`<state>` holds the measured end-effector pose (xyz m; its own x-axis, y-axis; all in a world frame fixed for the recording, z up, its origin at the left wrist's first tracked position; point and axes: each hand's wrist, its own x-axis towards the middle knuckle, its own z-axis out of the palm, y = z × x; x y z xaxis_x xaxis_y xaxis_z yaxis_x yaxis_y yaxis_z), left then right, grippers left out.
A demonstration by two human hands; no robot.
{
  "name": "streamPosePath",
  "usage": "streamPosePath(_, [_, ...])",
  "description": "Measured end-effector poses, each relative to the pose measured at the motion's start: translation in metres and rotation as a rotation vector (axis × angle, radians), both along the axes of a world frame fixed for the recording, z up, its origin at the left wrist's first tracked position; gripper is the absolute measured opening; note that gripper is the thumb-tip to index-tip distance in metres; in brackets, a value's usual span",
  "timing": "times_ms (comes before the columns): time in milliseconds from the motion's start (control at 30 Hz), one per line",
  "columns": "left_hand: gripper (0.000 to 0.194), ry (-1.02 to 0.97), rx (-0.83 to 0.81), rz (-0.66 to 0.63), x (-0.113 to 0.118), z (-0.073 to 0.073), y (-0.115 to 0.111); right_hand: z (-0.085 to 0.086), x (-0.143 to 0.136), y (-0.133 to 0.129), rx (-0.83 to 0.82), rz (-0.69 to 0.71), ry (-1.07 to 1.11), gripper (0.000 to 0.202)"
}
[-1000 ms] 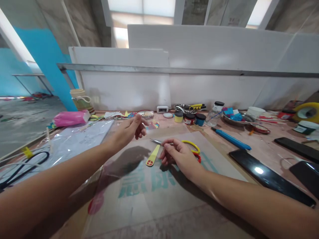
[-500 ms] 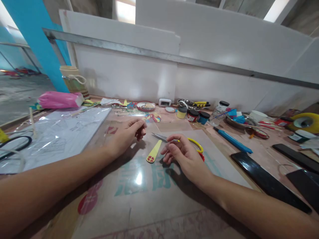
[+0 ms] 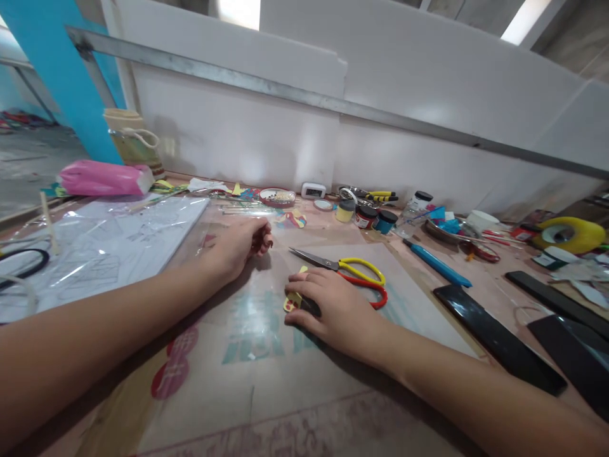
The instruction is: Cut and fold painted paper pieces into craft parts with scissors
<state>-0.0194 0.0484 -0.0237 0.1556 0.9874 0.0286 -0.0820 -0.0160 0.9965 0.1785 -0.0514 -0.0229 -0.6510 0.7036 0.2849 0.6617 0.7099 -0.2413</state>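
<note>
Over a yellow paper strip (image 3: 290,299) with a red pattern at its rounded end, my right hand (image 3: 335,308) lies palm down. Its thumb and fingers are apart on either side of the strip and partly cover it. Just beyond that hand are scissors (image 3: 342,263) with one yellow and one red handle, resting on the clear sheet (image 3: 266,393) with their blades pointing left. My left hand (image 3: 247,247) rests to the left of the scissor tips, fingers curled closed. Whatever it may hold is hidden.
Paint jars (image 3: 366,217) and a small white digital device (image 3: 313,190) stand at the back. A blue cutter (image 3: 440,263) and a black phone-like slab (image 3: 495,336) lie to the right, near a yellow tape roll (image 3: 568,233). Drawings under plastic (image 3: 118,235) lie left.
My right hand has moved down and left from over the scissors onto the yellow strip, uncovering the scissor handles. My left hand stays curled in nearly the same place. The view has shifted slightly.
</note>
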Motion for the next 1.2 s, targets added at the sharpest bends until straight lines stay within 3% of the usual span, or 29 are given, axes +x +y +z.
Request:
streamPosePath(67, [0.017, 0.001, -0.009, 0.003, 0.001, 0.000, -0.002, 0.000, 0.004, -0.003, 0.058, 0.030, -0.028, 0.017])
streamPosePath(200, [0.019, 0.062, 0.020, -0.009, 0.004, 0.002, -0.009, 0.002, 0.010, -0.011, 0.197, 0.090, -0.167, 0.021])
streamPosePath(300, [0.026, 0.163, 0.088, -0.036, 0.003, 0.004, -0.014, 0.012, 0.014, -0.023, 0.295, 0.243, -0.212, 0.024])
streamPosePath(400, [0.032, 0.311, 0.172, -0.107, -0.001, 0.006, -0.014, 0.027, 0.021, -0.037, 0.484, 0.458, -0.108, 0.020])
streamPosePath(500, [0.030, 0.489, 0.267, -0.188, -0.005, 0.004, -0.012, 0.038, 0.033, -0.038, 0.631, 0.400, 0.081, 0.027])
streamPosePath(633, [0.021, 0.691, 0.397, -0.210, -0.004, -0.002, -0.017, 0.033, 0.043, -0.020, 0.526, 0.222, 0.138, 0.048])
streamPosePath(700, [0.013, 0.774, 0.466, -0.176, -0.002, -0.004, -0.023, 0.023, 0.043, -0.013, 0.491, 0.231, 0.106, 0.050])
streamPosePath(800, [0.026, 0.907, 0.593, -0.148, -0.001, -0.005, -0.030, 0.012, 0.041, -0.012, 0.457, 0.265, 0.051, 0.039])
streamPosePath(933, [0.014, 1.033, 0.667, -0.241, 0.000, -0.001, -0.034, 0.009, 0.036, -0.020, 0.390, 0.306, 0.046, 0.034])
streamPosePath(1200, [0.025, 1.218, 0.854, -0.357, -0.008, 0.013, -0.027, 0.007, 0.029, -0.023, 0.364, 0.361, 0.053, 0.034])
